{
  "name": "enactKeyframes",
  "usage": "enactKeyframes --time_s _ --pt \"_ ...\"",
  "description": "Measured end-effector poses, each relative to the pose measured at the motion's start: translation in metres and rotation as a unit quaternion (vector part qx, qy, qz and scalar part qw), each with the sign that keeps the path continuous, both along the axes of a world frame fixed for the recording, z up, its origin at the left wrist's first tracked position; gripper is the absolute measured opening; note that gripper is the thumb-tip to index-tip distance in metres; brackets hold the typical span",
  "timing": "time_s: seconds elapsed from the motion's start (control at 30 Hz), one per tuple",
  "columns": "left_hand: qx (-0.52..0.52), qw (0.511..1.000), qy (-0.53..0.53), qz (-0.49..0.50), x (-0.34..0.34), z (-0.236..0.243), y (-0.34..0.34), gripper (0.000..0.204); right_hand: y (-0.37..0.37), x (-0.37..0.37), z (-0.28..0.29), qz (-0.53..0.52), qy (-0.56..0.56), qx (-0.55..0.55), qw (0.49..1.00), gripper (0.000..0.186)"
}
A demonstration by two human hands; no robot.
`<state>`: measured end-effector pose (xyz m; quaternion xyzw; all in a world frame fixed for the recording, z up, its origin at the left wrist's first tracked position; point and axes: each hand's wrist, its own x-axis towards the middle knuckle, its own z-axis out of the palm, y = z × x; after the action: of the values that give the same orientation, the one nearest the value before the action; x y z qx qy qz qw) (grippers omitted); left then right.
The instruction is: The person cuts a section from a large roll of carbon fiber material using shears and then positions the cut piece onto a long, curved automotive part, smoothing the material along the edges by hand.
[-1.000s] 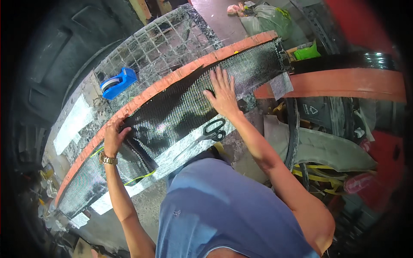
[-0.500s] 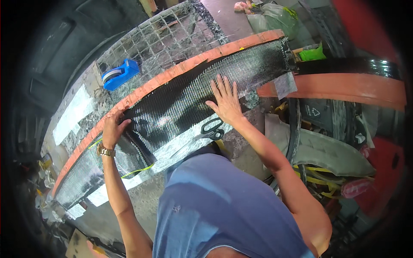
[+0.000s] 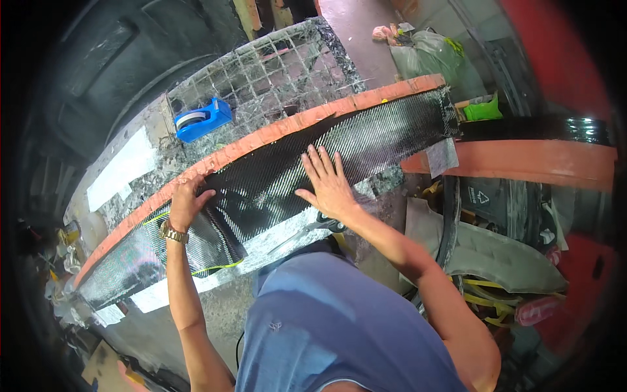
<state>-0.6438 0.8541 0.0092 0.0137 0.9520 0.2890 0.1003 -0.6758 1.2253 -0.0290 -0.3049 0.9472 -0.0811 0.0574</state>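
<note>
A long curved piece with an orange rim carries black woven fibre cloth. My left hand rests at the cloth's upper edge against the rim, fingers bent, thumb apart. My right hand lies flat on the middle of the cloth, fingers spread. Left of my left hand is a folded section of cloth with a yellow edge line. Black-handled scissors lie on white fibrous material along the lower edge, their handles partly hidden under my right wrist.
Beyond the rim, a blue tape dispenser and white sheet sit on a worn work surface with a grid. At right are another orange piece, a grey panel and green bags. A dark moulded shape stands behind.
My right hand has slid leftward along the cloth and now covers more of the scissor handles. My left hand stays at the rim. The whole view has shifted slightly.
</note>
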Motion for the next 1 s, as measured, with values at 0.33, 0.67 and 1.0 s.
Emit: enactKeyframes --time_s 0.33,0.67,1.0 --pt "-0.020 1.000 0.020 -0.003 0.000 0.001 0.003 0.032 -0.027 0.003 -0.003 0.037 -0.025 -0.071 0.996 0.080" --pt "-0.009 1.000 0.019 0.003 0.003 -0.003 -0.001 0.033 0.029 -0.041 -0.014 -0.138 0.032 -0.024 0.990 0.082" --pt "-0.012 0.999 -0.031 0.009 -0.004 0.000 -0.001 0.033 -0.026 0.021 0.004 -0.006 -0.065 -0.029 0.997 0.087"
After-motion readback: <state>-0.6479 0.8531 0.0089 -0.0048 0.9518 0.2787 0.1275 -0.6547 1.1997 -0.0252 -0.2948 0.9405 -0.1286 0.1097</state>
